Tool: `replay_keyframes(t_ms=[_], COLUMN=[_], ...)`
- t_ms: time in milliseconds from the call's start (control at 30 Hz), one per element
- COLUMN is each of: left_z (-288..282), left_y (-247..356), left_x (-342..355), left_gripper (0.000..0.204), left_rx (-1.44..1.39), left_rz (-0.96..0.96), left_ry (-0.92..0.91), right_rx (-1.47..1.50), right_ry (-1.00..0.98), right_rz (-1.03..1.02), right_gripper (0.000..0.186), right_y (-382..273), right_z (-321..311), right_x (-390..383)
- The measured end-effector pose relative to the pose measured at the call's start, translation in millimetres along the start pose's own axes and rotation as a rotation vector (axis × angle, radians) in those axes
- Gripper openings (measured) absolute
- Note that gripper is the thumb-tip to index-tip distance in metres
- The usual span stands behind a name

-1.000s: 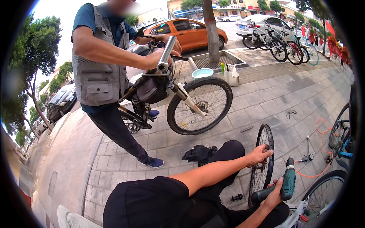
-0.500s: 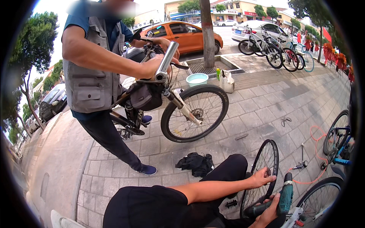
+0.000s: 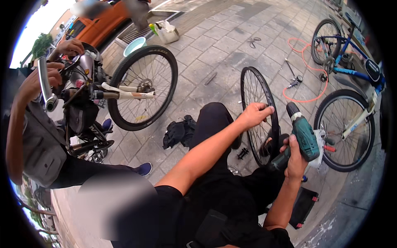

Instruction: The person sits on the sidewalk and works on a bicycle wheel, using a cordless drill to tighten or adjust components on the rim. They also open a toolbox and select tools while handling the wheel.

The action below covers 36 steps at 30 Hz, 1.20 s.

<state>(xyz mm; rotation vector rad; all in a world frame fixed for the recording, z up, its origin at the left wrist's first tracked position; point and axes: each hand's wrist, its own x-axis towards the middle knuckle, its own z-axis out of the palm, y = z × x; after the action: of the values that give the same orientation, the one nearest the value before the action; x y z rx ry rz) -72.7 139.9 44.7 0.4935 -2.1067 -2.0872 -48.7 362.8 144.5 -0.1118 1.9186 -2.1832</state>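
Note:
A bare bicycle wheel rim (image 3: 247, 89), laced with spokes and without a tyre, stands upright by my bent knee. Across its right side lies my left hand (image 3: 257, 115), fingers curled and thumb and fingertip together at the rim. My right hand (image 3: 297, 161) is wrapped round a green and black cordless drill (image 3: 306, 138), its chuck tilted up and away beside the wheel. Below the wheel a loose black hub (image 3: 242, 154) rests on the paving. A black cloth (image 3: 180, 131) lies crumpled left of my knee.
Another person's hand (image 3: 53, 78) is at the handlebar of a bicycle with a front wheel (image 3: 142, 89) on the left. At right are an orange hose (image 3: 308, 99), a gauge (image 3: 298, 78) and a blue bicycle (image 3: 347, 71). Farther off stands a light-blue basin (image 3: 135, 46).
My view has tilted down and turned right, so the other person and bicycle now sit farther left. More of the drill and my right forearm show. My left hand stays at the rim.

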Motion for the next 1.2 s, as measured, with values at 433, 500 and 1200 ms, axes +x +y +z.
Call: replay_keyframes(t_ms=[433,500,1200], left_z=[-11,-13,18], left_y=[-13,-14,-37], left_x=[3,3,-2], left_gripper=[0.022,0.023,0.016], left_rx=[-0.232,-0.227,-0.012], left_rz=[-0.007,-0.012,0.363], left_ry=[-0.383,-0.393,-0.146], right_rx=[-0.324,-0.366,-0.97], right_ry=[-0.192,-0.208,-0.601], right_rz=[0.149,0.163,-0.121], right_gripper=[0.021,0.02,0.031], right_y=[-48,-50,-80], right_z=[-45,-44,-49], right_x=[7,10,46])
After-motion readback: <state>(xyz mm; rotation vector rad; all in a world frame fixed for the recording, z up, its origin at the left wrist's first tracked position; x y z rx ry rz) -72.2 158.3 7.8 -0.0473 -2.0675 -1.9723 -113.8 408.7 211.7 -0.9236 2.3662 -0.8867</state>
